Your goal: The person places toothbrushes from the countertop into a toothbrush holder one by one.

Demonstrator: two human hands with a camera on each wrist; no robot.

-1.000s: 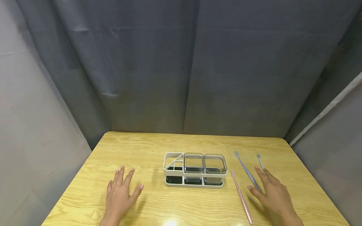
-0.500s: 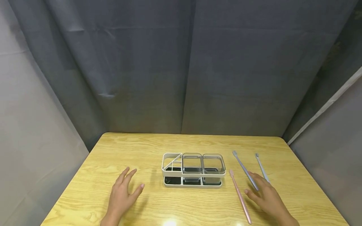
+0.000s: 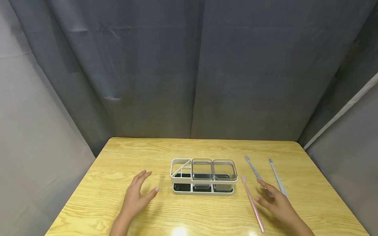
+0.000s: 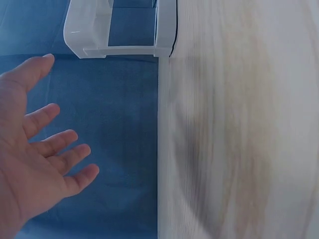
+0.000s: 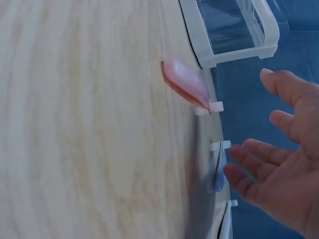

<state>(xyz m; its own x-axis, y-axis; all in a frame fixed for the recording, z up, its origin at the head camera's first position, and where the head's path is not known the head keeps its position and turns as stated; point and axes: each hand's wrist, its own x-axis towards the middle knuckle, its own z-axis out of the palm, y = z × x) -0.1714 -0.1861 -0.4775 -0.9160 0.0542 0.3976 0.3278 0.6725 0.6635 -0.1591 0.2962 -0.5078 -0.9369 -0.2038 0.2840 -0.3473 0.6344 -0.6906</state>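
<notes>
On the table [image 3: 118, 157], the holder [image 3: 203, 177] is flanked by the left hand [image 3: 137, 198] and right hand [image 3: 276, 205] (fingers spread, nothing gripped); toothbrushes [image 3: 252, 205] are nearby.

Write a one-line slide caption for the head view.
Two open hands, left hand and right hand, hover over a wooden table flanking a white organizer; three toothbrushes lie by the right.

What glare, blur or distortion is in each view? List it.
Head view: a bright glare spot on the table near its front edge; the room's straight edges bow outward. Left wrist view: the table surface is smeared with blur, the left hand fairly sharp. Right wrist view: the wood grain is blurred and curved, and the pink toothbrush looks soft.
</notes>
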